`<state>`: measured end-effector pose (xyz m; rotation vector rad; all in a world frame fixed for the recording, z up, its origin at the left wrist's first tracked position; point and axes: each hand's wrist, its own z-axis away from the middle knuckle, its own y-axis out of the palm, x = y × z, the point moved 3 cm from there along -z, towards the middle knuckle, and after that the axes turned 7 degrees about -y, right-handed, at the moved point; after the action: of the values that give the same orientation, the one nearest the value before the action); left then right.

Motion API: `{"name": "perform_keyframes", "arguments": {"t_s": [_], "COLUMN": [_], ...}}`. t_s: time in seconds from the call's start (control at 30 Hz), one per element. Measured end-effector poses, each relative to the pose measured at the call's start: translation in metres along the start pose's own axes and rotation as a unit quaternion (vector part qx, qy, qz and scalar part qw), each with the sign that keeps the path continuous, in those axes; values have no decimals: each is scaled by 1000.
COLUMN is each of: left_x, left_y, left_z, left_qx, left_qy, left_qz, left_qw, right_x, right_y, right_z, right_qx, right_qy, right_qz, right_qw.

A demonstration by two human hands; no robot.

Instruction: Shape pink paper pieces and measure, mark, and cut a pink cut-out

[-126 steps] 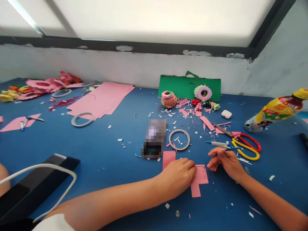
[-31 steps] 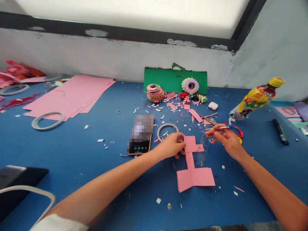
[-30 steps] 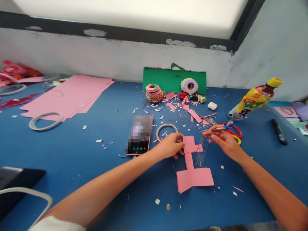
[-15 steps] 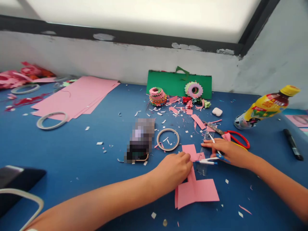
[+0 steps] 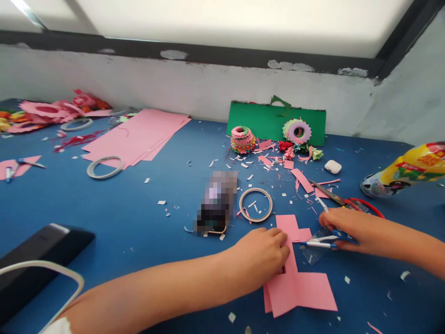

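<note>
A pink folded paper cut-out (image 5: 314,290) with several flaps lies in front of me. My left hand (image 5: 266,255) is closed on its left side, the fingertips bent over the paper's edge. At its right, my right hand (image 5: 351,229) is closed around a drawing compass (image 5: 318,244) with blue and white parts, whose legs point to the left. Below that hand a clear plastic ruler (image 5: 313,256) shows in part; whether the fingers also grip it I cannot tell. Red-handled scissors (image 5: 330,192) lie open just beyond the right hand.
A tape roll (image 5: 256,205) and a blurred-out phone (image 5: 219,199) lie left of the paper. Farther back are a white earbud case (image 5: 333,166), paper scraps, a green card (image 5: 250,116) and pink sheets (image 5: 139,134). A yellow-labelled bottle (image 5: 403,171) leans at right.
The view has turned a little to the left. My right hand has drawn slightly right, away from the pink paper, with the compass and the ruler. My left hand stays on the paper.
</note>
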<state>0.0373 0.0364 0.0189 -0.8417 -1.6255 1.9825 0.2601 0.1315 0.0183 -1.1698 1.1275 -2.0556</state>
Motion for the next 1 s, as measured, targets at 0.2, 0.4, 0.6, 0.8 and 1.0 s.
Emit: {"name": "perform_keyframes", "arguments": {"t_s": [0.2, 0.4, 0.6, 0.8, 1.0], "left_x": [-14, -15, -17, -25, -25], "left_y": [17, 19, 16, 21, 25], "left_z": [13, 19, 23, 26, 28], "left_qx": [20, 2, -7, -85, -52], "left_qy": [-6, -15, -53, 0, 95], "left_qz": [-55, -35, 21, 5, 33], "left_qw": [998, 999, 998, 996, 994], "right_x": [-15, -5, 10, 1, -2], "right_y": [10, 17, 31, 46, 48], "right_z": [20, 11, -5, -6, -5], "right_qx": [-116, -186, -204, -222, -228], "right_qy": [27, 33, -9, -17, -16], "right_qz": [-27, -3, 62, 59, 51], "right_qw": [993, 982, 977, 973, 972]}}
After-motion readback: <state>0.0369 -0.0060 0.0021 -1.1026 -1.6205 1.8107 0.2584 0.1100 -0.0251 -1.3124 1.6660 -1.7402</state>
